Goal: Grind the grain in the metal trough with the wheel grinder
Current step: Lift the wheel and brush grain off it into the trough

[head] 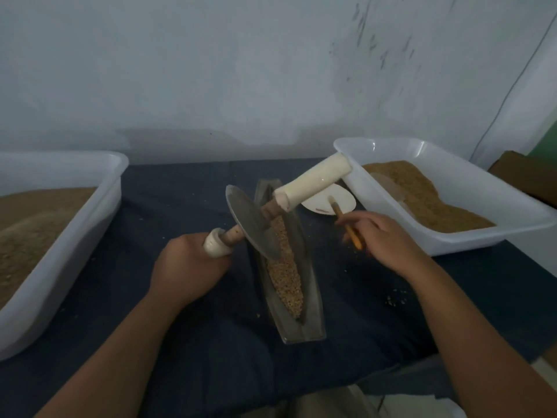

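Note:
A narrow boat-shaped metal trough (313,303) lies on the dark cloth in the middle and holds pale grain (286,273). The wheel grinder (250,224) stands tilted in it, its grey metal disc leaning left. Its axle runs from a white left handle (215,244) to a longer white right handle (313,181) raised in the air. My left hand (190,267) grips the left handle. My right hand (382,236) is to the right of the trough, off the grinder, and holds a thin yellow-brown stick (346,224).
A white plastic tub (51,260) of brown ground grain stands at the left. Another white tub (470,224) with brown grain sits at the back right. A small white dish (319,202) lies between that tub and the trough. Loose grains (394,300) dot the cloth.

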### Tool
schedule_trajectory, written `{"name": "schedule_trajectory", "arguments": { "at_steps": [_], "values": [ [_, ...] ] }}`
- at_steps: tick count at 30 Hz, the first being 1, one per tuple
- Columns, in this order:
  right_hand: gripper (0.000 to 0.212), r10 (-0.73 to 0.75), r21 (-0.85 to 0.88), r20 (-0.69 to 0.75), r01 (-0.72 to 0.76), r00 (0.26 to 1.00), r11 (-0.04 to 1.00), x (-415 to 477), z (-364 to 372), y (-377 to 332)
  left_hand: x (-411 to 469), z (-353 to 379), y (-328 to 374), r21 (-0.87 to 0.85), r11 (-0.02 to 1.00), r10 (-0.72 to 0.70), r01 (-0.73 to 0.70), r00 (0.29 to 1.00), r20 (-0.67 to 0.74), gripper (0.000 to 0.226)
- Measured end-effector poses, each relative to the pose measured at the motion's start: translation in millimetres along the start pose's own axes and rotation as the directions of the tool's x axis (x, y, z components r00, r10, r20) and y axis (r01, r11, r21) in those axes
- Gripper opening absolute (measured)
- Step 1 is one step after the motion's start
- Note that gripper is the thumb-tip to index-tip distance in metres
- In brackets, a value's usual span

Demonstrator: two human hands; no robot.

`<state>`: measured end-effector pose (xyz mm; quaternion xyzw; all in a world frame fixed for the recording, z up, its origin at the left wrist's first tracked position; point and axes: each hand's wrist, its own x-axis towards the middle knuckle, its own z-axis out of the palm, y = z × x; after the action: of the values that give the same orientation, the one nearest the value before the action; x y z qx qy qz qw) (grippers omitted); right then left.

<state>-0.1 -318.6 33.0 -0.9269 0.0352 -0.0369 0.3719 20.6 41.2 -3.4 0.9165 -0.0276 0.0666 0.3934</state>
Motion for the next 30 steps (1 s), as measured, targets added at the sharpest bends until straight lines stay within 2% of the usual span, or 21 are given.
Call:
{"name": "schedule_trajectory", "arguments": {
  "at_steps": [2, 4, 5, 7, 8, 11, 14, 16, 21, 24, 26, 28, 30],
  "values": [
    [0.027, -0.088, 0.066, -0.015, 0.088, 0.996, 0.994, -1, -2, -4, 0, 0, 1, -0.037, 0.999, -0.018, 0.019, 1.000, 0.025, 0.018],
    [0.012, -0.223, -0.065, -0.202, 0.214, 0.954, 0.975, 1, 0, -11, 1, 1, 1, -0.057, 0.998, -0.024, 0.026, 0.999, 0.041, 0.011],
    [0.010, -0.301, -0.137, -0.307, 0.271, 0.903, 0.953, 2, 2, -17, 1, 2, 1, -0.066, 0.997, -0.025, 0.028, 0.999, 0.042, 0.009],
    [0.035, -0.404, -0.165, -0.441, 0.370, 0.802, 0.914, 7, 10, -33, 2, 4, 0, -0.067, 0.997, -0.023, 0.026, 0.999, 0.040, 0.011],
    [0.040, -0.391, -0.092, -0.462, 0.395, 0.797, 0.914, 11, 13, -43, 2, 4, 0, -0.064, 0.998, -0.023, 0.026, 0.999, 0.039, 0.012],
    [0.038, -0.283, 0.102, -0.397, 0.348, 0.873, 0.932, 29, 25, -69, 4, 4, 0, -0.064, 0.997, -0.036, 0.037, 0.999, 0.023, 0.012],
    [0.040, -0.214, 0.105, -0.254, 0.247, 0.943, 0.963, 45, 43, -81, 4, 4, 0, -0.072, 0.996, -0.058, 0.059, 0.998, 0.004, 0.011],
    [0.038, -0.176, 0.102, -0.194, 0.198, 0.965, 0.975, 50, 52, -85, 4, 2, 0, -0.090, 0.994, -0.064, 0.064, 0.998, -0.005, 0.010],
    [0.041, -0.255, -0.045, -0.112, 0.251, 0.960, 0.967, 48, 54, -79, 3, 1, -2, -0.158, 0.985, -0.067, 0.064, 0.998, -0.013, 0.007],
    [0.041, -0.339, -0.041, -0.284, 0.342, 0.897, 0.939, 48, 44, -76, 4, 2, -1, -0.212, 0.975, -0.075, 0.071, 0.997, -0.009, 0.013],
    [0.040, -0.337, -0.028, -0.322, 0.347, 0.885, 0.937, 52, 43, -81, 4, 1, -1, -0.235, 0.970, -0.076, 0.070, 0.997, -0.017, 0.015],
    [0.037, -0.325, -0.070, -0.237, 0.318, 0.915, 0.946, 55, 50, -87, 4, 1, -1, -0.243, 0.967, -0.085, 0.076, 0.996, -0.030, 0.017],
    [0.037, -0.313, -0.128, -0.090, 0.301, 0.946, 0.945, 56, 57, -87, 4, 0, -2, -0.246, 0.966, -0.087, 0.075, 0.996, -0.037, 0.017]
  ]
}}
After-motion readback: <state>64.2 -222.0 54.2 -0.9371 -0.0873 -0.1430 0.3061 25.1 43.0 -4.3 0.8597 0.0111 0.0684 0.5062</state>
